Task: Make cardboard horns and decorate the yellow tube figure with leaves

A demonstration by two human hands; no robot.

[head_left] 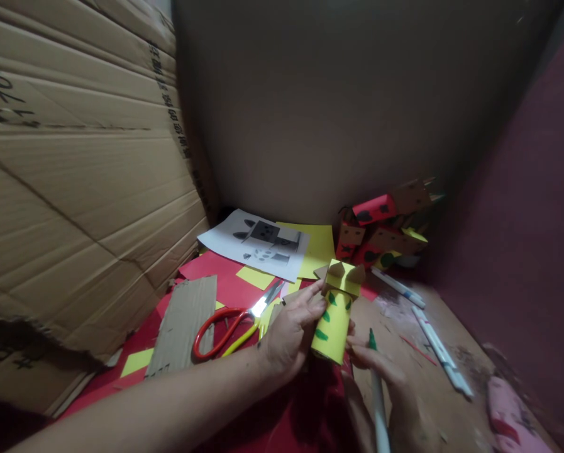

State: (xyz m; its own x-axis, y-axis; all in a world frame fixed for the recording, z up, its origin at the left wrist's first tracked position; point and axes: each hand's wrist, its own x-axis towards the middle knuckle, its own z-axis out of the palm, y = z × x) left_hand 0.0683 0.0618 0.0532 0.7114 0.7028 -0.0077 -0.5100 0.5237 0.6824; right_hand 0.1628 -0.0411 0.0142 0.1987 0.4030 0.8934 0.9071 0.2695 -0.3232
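Note:
In the middle of the head view is a yellow paper tube figure (331, 324) with green leaf-shaped marks and a cardboard-and-yellow head with pointed ears. It tilts slightly to the right. My left hand (288, 336) is closed around its left side, thumb and fingers against the paper. To the right of the tube, my right hand (380, 377) grips a green-tipped marker (379, 409), its tip pointing up and away from the paper. Some right-hand fingers touch or lie very near the tube's lower right side. Red-handled scissors (220, 333) lie left of my left hand.
A printed sheet (258, 242) lies on yellow and red paper at the back. Several finished-looking red and cardboard figures (376, 229) are piled behind. White markers (442, 352) and a pink pouch-like thing (512, 412) lie right. A cardboard strip (182, 327) and large cardboard wall (88, 170) stand left.

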